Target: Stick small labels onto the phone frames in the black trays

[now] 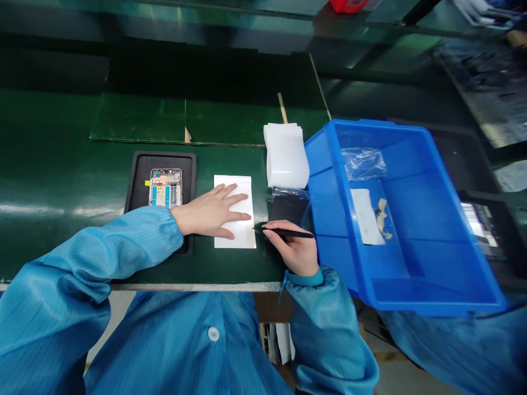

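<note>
Left hand [212,211]: lies palm down with straight, spread fingers on a white rectangular paper sheet [242,186]; it grips nothing and covers the sheet's left part.
Right hand [298,253]: closed on a thin black pointed tool [288,233], pinched between thumb and fingers; the hand rests just right of the sheet, near the front edge of the worktop.
Tool: held almost level, its tip pointing left and meeting the sheet's lower right corner.
Sheet: flat on the dark green worktop [61,181], its long side running away from the person, between a black tray and a dark flat panel.
Tray: black rectangular tray with a raised rim [138,181], just left of the sheet; the left wrist crosses its near right corner.
Phone frame: opened phone chassis with bare metal and blue parts [165,187], lying in the tray's recess, with a small yellow tab at its left side.
Stack: pile of white sheets [286,156], curling at its lower edge, beyond the right hand.
Panel: dark flat rectangular panel [288,209] under a scrap of clear film [290,192], between the stack and the right hand.
Bin: large blue plastic bin [428,258], tilted, just right of the right hand and overhanging the worktop's front edge.
Bin contents: crumpled clear plastic bag [364,163] at the far wall; white paper slip [364,216] with beige scraps [382,218] beside it on the floor.
Sleeves: light blue fabric with gathered cuffs.
</note>
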{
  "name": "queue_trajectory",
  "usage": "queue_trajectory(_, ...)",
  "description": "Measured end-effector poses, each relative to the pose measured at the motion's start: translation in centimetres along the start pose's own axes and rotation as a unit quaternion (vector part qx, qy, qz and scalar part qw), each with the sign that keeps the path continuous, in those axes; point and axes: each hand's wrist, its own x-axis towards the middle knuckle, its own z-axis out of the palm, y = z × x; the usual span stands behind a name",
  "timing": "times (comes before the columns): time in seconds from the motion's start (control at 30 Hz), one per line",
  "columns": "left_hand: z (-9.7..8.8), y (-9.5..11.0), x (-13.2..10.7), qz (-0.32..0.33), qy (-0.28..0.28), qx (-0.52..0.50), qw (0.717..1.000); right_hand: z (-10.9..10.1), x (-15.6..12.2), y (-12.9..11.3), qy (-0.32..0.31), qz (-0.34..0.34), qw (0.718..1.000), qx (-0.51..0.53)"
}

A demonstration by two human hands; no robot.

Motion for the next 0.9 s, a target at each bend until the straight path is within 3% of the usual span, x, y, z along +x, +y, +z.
queue_trajectory(0.2, 0.0, 0.1, 0.0, 0.000, -0.001, 0.003, 1.000, -0.1, -0.1, 0.2, 0.021, 0.023, 0.999, 0.011)
queue_trajectory(0.4, 0.5, 0.0, 0.1, 0.002, 0.025, -0.005, 1.000, -0.7, -0.2, 0.1, 0.094, 0.052, 0.986, 0.129)
queue_trajectory(0.5, -0.2, 0.1, 0.0, 0.009, 0.068, -0.038, 0.997, -0.9, 0.0, -0.9, 0.112, 0.040, 0.982, 0.145)
queue_trajectory(0.63, -2.4, 1.0, -0.6, -0.040, 0.158, -0.177, 0.971, -0.6, 0.4, -3.0, 0.091, 0.006, 0.989, 0.117)
queue_trajectory(0.77, -3.8, 2.0, -1.4, -0.046, 0.126, -0.284, 0.949, 0.3, 0.7, -4.7, 0.065, -0.029, 0.990, 0.124)
queue_trajectory(0.9, -3.5, 2.2, -2.0, -0.039, 0.108, -0.318, 0.941, 1.1, 0.7, -5.5, 0.048, -0.036, 0.990, 0.127)
